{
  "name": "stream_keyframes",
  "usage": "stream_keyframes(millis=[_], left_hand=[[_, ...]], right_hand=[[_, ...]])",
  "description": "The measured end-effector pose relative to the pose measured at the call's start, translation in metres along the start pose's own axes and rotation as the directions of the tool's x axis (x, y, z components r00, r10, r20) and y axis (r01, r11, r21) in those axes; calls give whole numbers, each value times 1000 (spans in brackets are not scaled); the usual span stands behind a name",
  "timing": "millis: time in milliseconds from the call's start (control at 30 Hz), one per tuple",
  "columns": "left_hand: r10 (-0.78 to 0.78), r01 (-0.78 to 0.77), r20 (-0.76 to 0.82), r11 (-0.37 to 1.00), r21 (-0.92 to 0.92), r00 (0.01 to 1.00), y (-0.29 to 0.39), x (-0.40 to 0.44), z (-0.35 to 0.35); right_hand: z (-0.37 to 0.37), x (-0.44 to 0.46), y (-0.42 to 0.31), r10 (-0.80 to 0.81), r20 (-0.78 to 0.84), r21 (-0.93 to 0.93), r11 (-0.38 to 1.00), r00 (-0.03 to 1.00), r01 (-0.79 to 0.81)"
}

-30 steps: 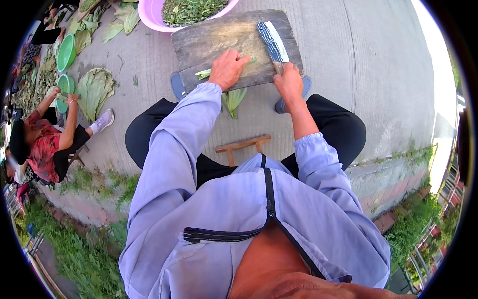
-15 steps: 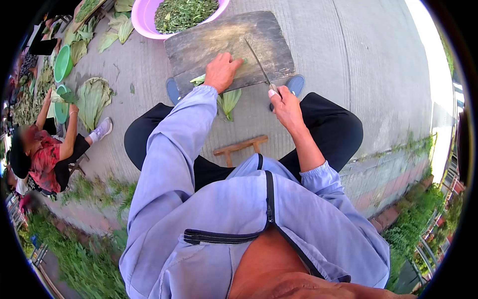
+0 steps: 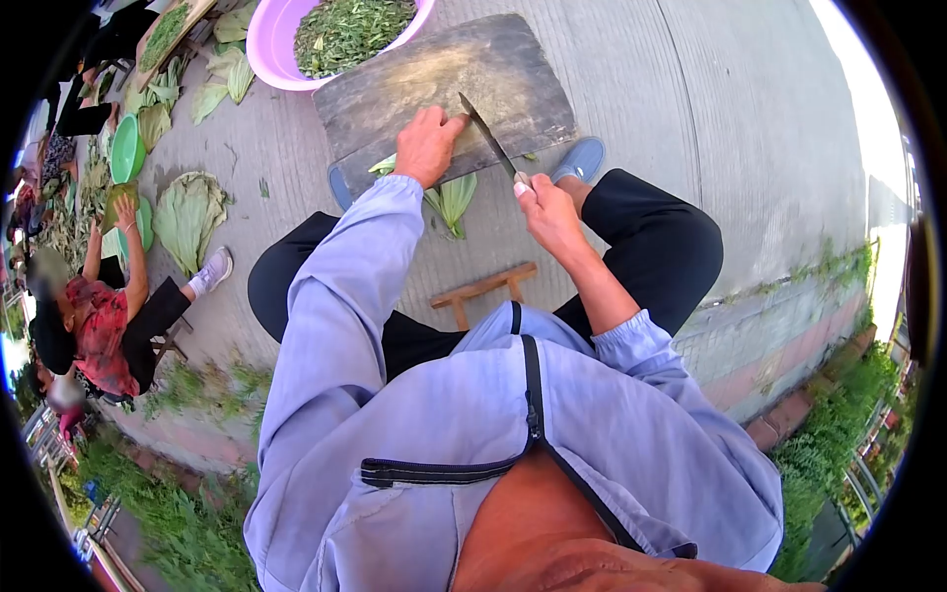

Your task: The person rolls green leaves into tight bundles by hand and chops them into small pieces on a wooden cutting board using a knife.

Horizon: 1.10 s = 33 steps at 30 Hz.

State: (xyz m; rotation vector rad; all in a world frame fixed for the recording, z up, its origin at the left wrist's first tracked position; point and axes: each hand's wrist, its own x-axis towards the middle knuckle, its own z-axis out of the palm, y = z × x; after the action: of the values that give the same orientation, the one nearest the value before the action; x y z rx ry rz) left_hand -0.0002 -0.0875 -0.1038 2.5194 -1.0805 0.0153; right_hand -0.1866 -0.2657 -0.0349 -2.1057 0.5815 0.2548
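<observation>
My left hand (image 3: 426, 148) presses down on a worn wooden cutting board (image 3: 523, 74), its fingers closed over a bunch of green leaves. Pale leaf ends (image 3: 385, 165) poke out beside the wrist; the rest of the bunch is hidden under the hand. My right hand (image 3: 548, 213) grips the handle of a knife (image 3: 493, 143). The blade slants up and left across the board, its tip close to my left fingertips. A small green scrap (image 3: 531, 156) lies to the right of the blade. More broad leaves (image 3: 454, 202) stick out below the board's near edge.
A pink basin (image 3: 266, 49) of chopped greens stands beyond the board. Large leaves (image 3: 187, 217) lie on the concrete at left. A person (image 3: 104, 316) sits there near green basins (image 3: 126, 148). A small wooden stool (image 3: 483, 283) is between my legs.
The knife has shifted left, toward my left hand, and my right hand has moved left with it. My left hand stays on the leaves. The view has shifted slightly.
</observation>
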Motion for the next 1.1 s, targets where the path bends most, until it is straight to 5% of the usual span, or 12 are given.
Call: stream_keyframes(millis=[167,1100], left_hand=[[14,-14,12,1000,28,1000,1,2,-3],[-45,30,94,987,158,995,9,5,2]], right_hand=[[8,-8,-7,-68,-53,-198,979,996,56],[-3,-11,-8,-10,22,-131,991,1000,13]])
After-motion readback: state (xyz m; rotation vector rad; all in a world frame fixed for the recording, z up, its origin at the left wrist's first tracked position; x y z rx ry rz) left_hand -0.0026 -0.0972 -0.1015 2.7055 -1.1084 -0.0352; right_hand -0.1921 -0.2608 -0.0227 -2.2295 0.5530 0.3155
